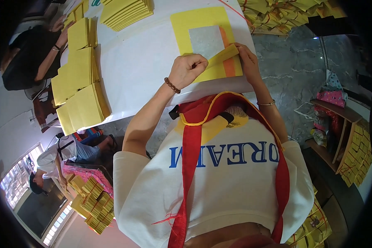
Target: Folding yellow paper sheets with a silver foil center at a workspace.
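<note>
A yellow paper sheet (180, 29) lies near the table's right front corner. On it rest a smaller grey sheet (205, 41) and an orange strip (230, 68) along the grey sheet's right side. The near edge of the yellow sheet is lifted into a narrow folded flap (224, 55) that slants over the grey and orange pieces. My left hand (188, 69), closed in a fist-like pinch, grips the flap's left end. At the flap's right end, the fingers of my right hand (249, 62) pinch it, partly hidden behind the paper.
Stacks of yellow folded paper (80, 74) line the table's left side, with another pile (126, 12) at the back. Across the left edge a co-worker's hand (64, 35) touches paper. Tied yellow bundles (281, 16) lie beyond the table's right edge. A wooden shelf (335, 111) stands at right.
</note>
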A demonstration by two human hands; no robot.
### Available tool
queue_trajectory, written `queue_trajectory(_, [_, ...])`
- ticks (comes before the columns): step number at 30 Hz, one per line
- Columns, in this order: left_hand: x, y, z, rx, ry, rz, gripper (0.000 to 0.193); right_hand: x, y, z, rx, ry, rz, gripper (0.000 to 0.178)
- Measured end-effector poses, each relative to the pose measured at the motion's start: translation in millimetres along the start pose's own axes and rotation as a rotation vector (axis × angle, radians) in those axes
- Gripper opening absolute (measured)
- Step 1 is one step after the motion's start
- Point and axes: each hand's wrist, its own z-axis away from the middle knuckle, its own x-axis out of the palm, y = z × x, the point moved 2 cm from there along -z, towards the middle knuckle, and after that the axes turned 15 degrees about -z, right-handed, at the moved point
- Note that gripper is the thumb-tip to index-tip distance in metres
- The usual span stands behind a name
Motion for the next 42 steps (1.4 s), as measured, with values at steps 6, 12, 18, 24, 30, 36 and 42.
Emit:
queue_trajectory(6, [2,-8,-3,-0.107,-0.036,0.082,0.017,-4,0,-1,-0.028,-0.055,0.011,0.03])
queue_trajectory(12, [1,-16,-6,-0.207,-0.096,0.171,0.019,-4,-4,-2,-0.195,-0.234,0.313,0.02])
queue_trajectory(18, [-30,4,12,0.357,0.116,-0.227,0.054,-10,6,-6,-0.121,-0.179,0.121,0.017])
queue_trajectory(24, [-21,-34,3,0.292,0.29,-0.39,0.022,-2,-2,-12,0.039,-0.125,0.012,0.022])
queue_trajectory(30, [-44,-24,-15,0.371,0.406,-0.433,0.021,4,-37,-29,-0.383,-0.292,0.391,0.019])
queue_trajectory(36, [-52,-13,7,0.484,0.389,-0.44,0.021,15,-71,-5,-0.331,-0.468,0.581,0.018])
queue_trajectory(42, [-26,-23,33,0.327,0.228,-0.316,0.019,16,-61,13,-0.231,-0.578,0.717,0.018])
